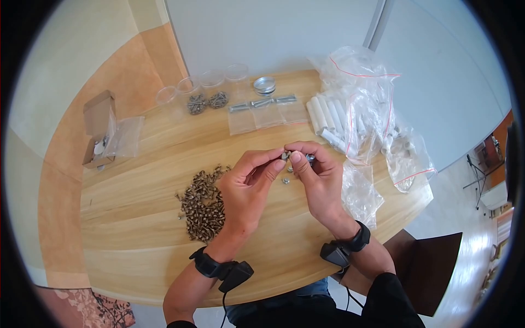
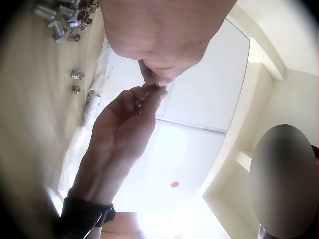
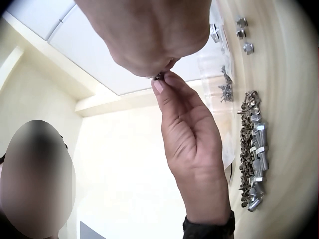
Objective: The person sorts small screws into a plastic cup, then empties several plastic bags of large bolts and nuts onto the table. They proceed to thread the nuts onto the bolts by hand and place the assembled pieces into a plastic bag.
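Left hand [image 1: 243, 183] and right hand [image 1: 324, 186] meet fingertip to fingertip above the table, thumbs and index fingers pinching a small metal fastener [image 1: 285, 155]. In the right wrist view this fastener [image 3: 159, 76] looks dark and is mostly covered by fingertips; its exact shape is hidden. A silvery piece [image 1: 310, 158] shows by the right hand's fingers; whether it is held cannot be told. Several silver nuts [image 3: 248, 48] lie on the table below the hands. Left of the left hand spreads a pile of small bronze-coloured screws [image 1: 202, 205], with larger silver bolts [image 3: 261, 149] beside it.
Clear cups [image 1: 196, 104], some holding screws, stand at the back near stacked metal lids [image 1: 264, 85]. Bagged bolts [image 1: 262, 102], white tubes [image 1: 327, 116] and plastic bags [image 1: 361, 82] lie rightward. An open cardboard box [image 1: 99, 117] sits at the left.
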`<state>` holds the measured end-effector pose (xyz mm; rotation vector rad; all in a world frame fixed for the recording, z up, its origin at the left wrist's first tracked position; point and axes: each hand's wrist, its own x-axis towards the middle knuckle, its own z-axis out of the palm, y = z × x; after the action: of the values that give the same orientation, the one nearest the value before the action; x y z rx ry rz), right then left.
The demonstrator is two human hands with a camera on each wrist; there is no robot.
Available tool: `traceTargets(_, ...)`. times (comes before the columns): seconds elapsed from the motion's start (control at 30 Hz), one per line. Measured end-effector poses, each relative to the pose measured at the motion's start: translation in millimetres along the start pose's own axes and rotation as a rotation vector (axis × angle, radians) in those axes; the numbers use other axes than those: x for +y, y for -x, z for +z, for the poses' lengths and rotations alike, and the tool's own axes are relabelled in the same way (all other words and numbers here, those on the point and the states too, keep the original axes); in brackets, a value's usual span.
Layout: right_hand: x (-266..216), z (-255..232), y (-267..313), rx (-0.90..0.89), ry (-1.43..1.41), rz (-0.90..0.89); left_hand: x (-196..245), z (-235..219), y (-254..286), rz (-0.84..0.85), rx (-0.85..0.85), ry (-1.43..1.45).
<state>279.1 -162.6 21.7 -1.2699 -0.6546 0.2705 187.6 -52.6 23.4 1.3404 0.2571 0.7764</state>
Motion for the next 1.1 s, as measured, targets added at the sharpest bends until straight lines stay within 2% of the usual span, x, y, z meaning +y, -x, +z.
traceTargets(0.27, 11.7, 1.3, 1.6, 0.054, -0.367, 0.204, -2.6, 2.3, 3.0, -0.037, -0.001, 0.007)
traceTargets(0.37, 10.4, 0.8, 1.0, 0.045, -0.323, 0.209, -0.2, 3.3, 1.8, -0.067, 0.020, 0.068)
traceTargets(0.43, 8.7, 1.9, 0.3, 0.051, -0.219, 0.144, 0.7, 2.2, 0.6, -0.027, -0.004, 0.028)
traceTargets(0.67, 6.3, 1.4, 1.2, 0.040, -0.148, 0.096, -3.1, -1.3, 0.9, -0.005, -0.001, -0.010)
traceTargets(0.77, 3.6, 1.5, 1.2, 0.031, -0.017, 0.044, -2.9, -1.7, 0.8, 0.013, -0.002, -0.018)
traceTargets(0.83, 3.3, 3.3, 1.7, 0.063, 0.110, -0.099, -4.4, -2.4, 0.3, 0.097, -0.022, -0.091)
traceTargets(0.97, 6.6, 0.5, 2.6, 0.083, 0.165, -0.137, -1.5, -1.0, 0.9, 0.142, -0.053, -0.105)
traceTargets(1.03, 4.4, -3.6, 0.7, 0.062, 0.321, -0.101, -1.8, 0.3, 0.6, 0.185, -0.082, -0.092)
traceTargets(1.1, 6.6, -6.8, -3.0, 0.041, 0.363, -0.125, -2.1, 0.8, 1.4, 0.188, -0.104, -0.088)
